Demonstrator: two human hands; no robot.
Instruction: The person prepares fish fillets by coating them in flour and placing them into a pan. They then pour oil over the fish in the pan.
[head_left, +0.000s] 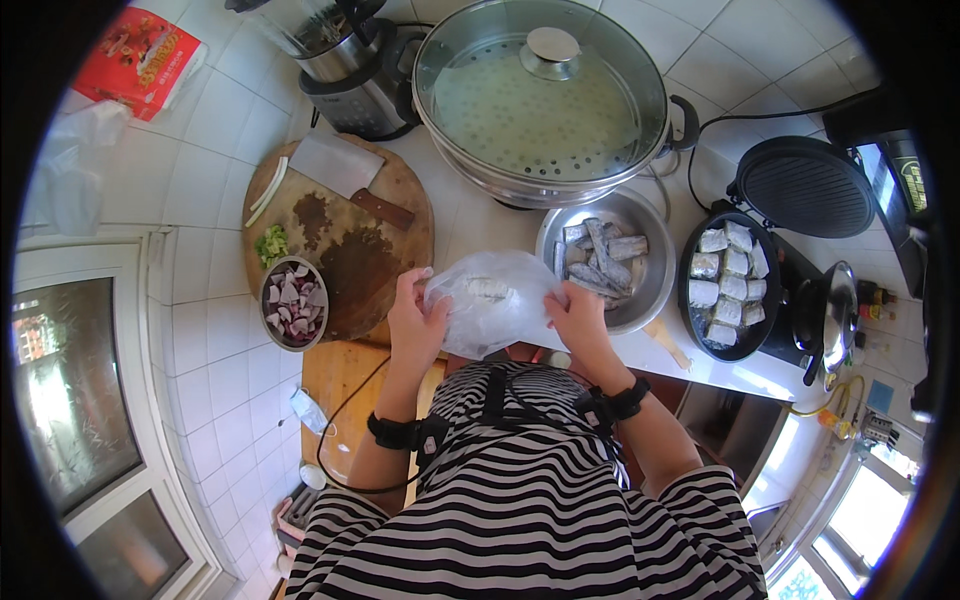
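My left hand (417, 315) and my right hand (581, 315) grip opposite sides of a translucent plastic bag (491, 319), its mouth spread between them. A pale piece (487, 288), which looks like fish, shows in the bag. Just beyond my right hand, a steel bowl (660, 259) holds silvery cut fish pieces (606, 251). To the right, coated fish pieces (733, 285) lie in an opened black electric griddle (686, 311). Left of my left hand is a round wooden cutting board (409, 195) with a cleaver (337, 161) and chopped green onion (271, 245).
A metal bowl of chopped red onion (295, 304) sits at the board's left edge. A large lidded steamer (547, 112) and a blender (352, 82) stand at the back. The griddle's ridged lid (806, 186) is raised behind it. A wooden utensil handle (667, 341) juts over the counter's front edge.
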